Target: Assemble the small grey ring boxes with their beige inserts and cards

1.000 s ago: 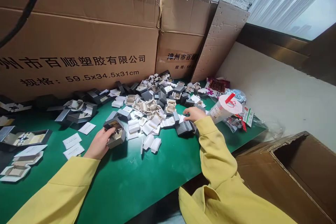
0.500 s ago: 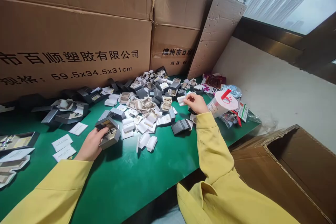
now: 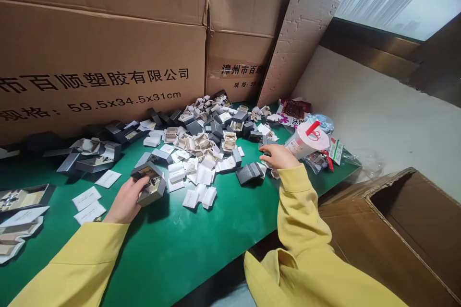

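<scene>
My left hand (image 3: 126,199) is closed round a small dark grey box (image 3: 149,184), thumb on its rim. The open side faces up, showing a pale insert with shiny bits too small to make out. To the right, my right hand (image 3: 281,157) is low over the table with its fingers apart, the tips beside a dark box piece (image 3: 265,141). A loose white folded insert (image 3: 265,129) lies just behind it. Nearer the middle is another dark grey box (image 3: 249,173). White cards (image 3: 90,212) lie left of my left hand.
A heap of white inserts (image 3: 201,146) and dark boxes spreads over the green table (image 3: 216,244). A cup with a red straw (image 3: 306,141) and snack packets (image 3: 293,108) stand at the right. Large cartons (image 3: 108,43) line the back; an open carton (image 3: 389,230) sits at the right edge.
My right hand has let go of a white insert, which now lies behind it, and has moved down and slightly right. My left hand still holds the dark grey box. A white card in front lies flatter.
</scene>
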Demonstrator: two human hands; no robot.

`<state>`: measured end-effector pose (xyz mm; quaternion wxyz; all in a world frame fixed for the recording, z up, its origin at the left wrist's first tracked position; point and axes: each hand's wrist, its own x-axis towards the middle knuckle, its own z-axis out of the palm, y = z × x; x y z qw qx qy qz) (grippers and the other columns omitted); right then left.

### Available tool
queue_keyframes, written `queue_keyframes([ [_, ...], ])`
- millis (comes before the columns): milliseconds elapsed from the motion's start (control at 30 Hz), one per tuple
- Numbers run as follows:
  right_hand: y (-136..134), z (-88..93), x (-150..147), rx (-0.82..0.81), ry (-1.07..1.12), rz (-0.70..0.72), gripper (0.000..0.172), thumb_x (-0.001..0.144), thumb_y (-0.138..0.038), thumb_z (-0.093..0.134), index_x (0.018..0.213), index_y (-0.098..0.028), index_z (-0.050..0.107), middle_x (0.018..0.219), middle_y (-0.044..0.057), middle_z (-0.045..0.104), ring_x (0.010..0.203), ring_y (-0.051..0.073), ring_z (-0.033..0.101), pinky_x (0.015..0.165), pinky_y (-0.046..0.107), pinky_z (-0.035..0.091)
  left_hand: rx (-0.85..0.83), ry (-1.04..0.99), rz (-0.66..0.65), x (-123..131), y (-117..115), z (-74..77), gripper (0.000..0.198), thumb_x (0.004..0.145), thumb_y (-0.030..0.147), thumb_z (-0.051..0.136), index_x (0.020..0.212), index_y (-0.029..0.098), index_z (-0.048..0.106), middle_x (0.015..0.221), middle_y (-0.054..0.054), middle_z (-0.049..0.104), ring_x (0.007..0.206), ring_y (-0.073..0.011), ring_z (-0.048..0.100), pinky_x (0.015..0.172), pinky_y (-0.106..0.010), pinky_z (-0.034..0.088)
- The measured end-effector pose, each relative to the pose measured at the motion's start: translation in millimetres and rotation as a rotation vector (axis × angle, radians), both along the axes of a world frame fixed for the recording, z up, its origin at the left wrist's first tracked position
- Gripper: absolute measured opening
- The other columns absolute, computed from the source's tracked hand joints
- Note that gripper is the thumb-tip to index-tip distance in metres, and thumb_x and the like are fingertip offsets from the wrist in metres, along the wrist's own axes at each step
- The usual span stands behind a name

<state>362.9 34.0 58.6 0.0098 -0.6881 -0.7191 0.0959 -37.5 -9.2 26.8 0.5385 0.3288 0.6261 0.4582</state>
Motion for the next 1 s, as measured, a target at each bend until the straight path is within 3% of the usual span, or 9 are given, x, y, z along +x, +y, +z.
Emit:
queue_keyframes([
  [133, -11.4, -16.8, -11.7, -0.031, -0.181, -0.053, 0.035, 0.074, -0.022, 0.062, 0.109, -0.018, 0.060, 0.105, 0.016, 0.061, 0.095, 0.029, 0.059, 0.076, 0.036, 0.046, -0.066, -0.145, 0.030, -1.8, 0.8, -3.4, 0.027, 0.063, 0.026, 0.066, 0.087, 0.018, 0.055, 0.067, 0.002, 0.064, 0.061, -0.0131, 0.060, 0.049, -0.018, 0.049],
  [300, -10.3, -20.5, -15.7, 0.014, -0.221, 0.012, 0.022, 0.082, -0.023, 0.052, 0.101, -0.022, 0.063, 0.097, 0.010, 0.062, 0.089, 0.022, 0.058, 0.073, 0.029, 0.042, -0.048, -0.196, 0.041, -1.0, 1.0, -4.7, 0.029, 0.062, 0.024, 0.069, 0.088, 0.018, 0.057, 0.071, 0.002, 0.065, 0.061, -0.0122, 0.060, 0.051, -0.018, 0.051],
  [500, -13.2, -13.4, -10.7, 0.107, -0.217, 0.133, 0.027, 0.088, -0.021, 0.041, 0.100, -0.023, 0.065, 0.099, 0.008, 0.061, 0.097, 0.020, 0.053, 0.082, 0.029, 0.036, -0.022, -0.184, 0.015, -0.6, 0.2, -3.5, 0.029, 0.061, 0.029, 0.071, 0.086, 0.021, 0.060, 0.071, 0.001, 0.067, 0.061, -0.0141, 0.062, 0.049, -0.021, 0.052],
  [667, -10.9, -24.6, -2.6, 0.035, -0.213, 0.236, 0.028, 0.084, -0.026, 0.050, 0.110, -0.024, 0.060, 0.103, 0.009, 0.058, 0.094, 0.022, 0.051, 0.071, 0.028, 0.036, -0.036, -0.175, 0.033, 1.9, -0.6, 0.7, 0.034, 0.057, 0.025, 0.072, 0.087, 0.020, 0.058, 0.064, 0.001, 0.064, 0.056, -0.0136, 0.060, 0.046, -0.021, 0.050],
  [867, -0.7, -34.0, -1.8, 0.051, -0.148, 0.240, 0.011, 0.079, -0.021, 0.055, 0.076, -0.018, 0.064, 0.087, 0.005, 0.062, 0.085, 0.017, 0.054, 0.065, 0.023, 0.035, -0.043, -0.147, 0.047, 2.2, 0.6, -0.4, 0.027, 0.063, 0.021, 0.063, 0.088, 0.016, 0.056, 0.064, 0.002, 0.063, 0.056, -0.0119, 0.059, 0.048, -0.020, 0.049],
  [1000, 0.6, -29.9, -7.4, 0.138, -0.123, 0.196, 0.011, 0.080, -0.020, 0.052, 0.079, -0.016, 0.062, 0.086, 0.006, 0.061, 0.083, 0.017, 0.055, 0.068, 0.024, 0.039, 0.011, -0.176, 0.032, 1.9, 0.7, -5.1, 0.031, 0.061, 0.025, 0.064, 0.090, 0.016, 0.057, 0.064, 0.001, 0.063, 0.053, -0.0128, 0.059, 0.052, -0.023, 0.050],
])
